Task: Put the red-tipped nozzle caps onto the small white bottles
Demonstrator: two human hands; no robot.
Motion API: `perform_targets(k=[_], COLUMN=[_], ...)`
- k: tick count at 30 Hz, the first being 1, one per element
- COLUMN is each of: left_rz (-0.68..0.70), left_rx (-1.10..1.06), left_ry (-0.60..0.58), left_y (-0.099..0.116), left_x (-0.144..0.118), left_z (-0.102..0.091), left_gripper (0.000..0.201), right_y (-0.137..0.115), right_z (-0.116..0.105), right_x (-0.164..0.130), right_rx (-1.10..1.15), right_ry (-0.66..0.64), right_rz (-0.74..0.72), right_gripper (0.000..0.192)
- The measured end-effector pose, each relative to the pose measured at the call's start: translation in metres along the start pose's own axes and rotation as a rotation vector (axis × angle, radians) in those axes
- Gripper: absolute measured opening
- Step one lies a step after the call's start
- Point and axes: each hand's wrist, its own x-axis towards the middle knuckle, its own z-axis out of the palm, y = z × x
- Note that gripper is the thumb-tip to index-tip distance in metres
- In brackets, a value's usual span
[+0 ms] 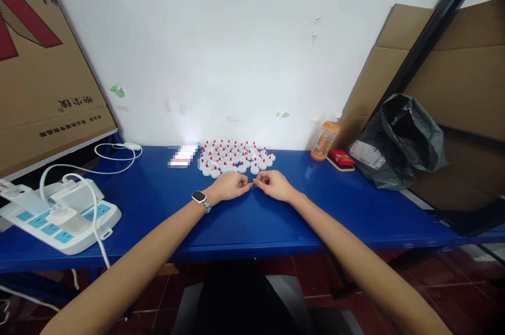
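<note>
My left hand (pixel 230 186), with a watch (pixel 200 198) on its wrist, rests on the blue table with its fingers curled in and its thumb pointing right. Facing it, my right hand (pixel 278 186) is closed in a pinch. The two sets of fingertips nearly meet. Whether anything small is between them is too fine to see. Just behind the hands stand several round white caps with red tips (pixel 254 168), packed close together, most of them upright. My hands are at the near edge of this group.
On the left lies a white power strip (pixel 112 214) with plugs and a white cable (pixel 84 172). A pixelated item (pixel 183 156) lies beside the caps. At the right are an orange drink bottle (pixel 326 138), a red pack (pixel 341 157) on a phone, and a grey plastic bag (pixel 398 140).
</note>
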Motion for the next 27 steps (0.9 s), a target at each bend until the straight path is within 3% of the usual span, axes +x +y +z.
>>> perform_targets(k=[18, 27], left_rz=[-0.004, 0.020], left_rx=[0.006, 0.022], left_ry=[-0.002, 0.007], left_y=[0.001, 0.003], left_x=[0.001, 0.000], left_z=[-0.001, -0.001], left_gripper=[0.039, 0.043], right_y=[0.002, 0.003], right_z=[0.004, 0.005], right_x=[0.000, 0.014], right_rx=[0.057, 0.028], right_ry=[0.052, 0.296], right_rz=[-0.013, 0.185], right_gripper=[0.031, 0.019])
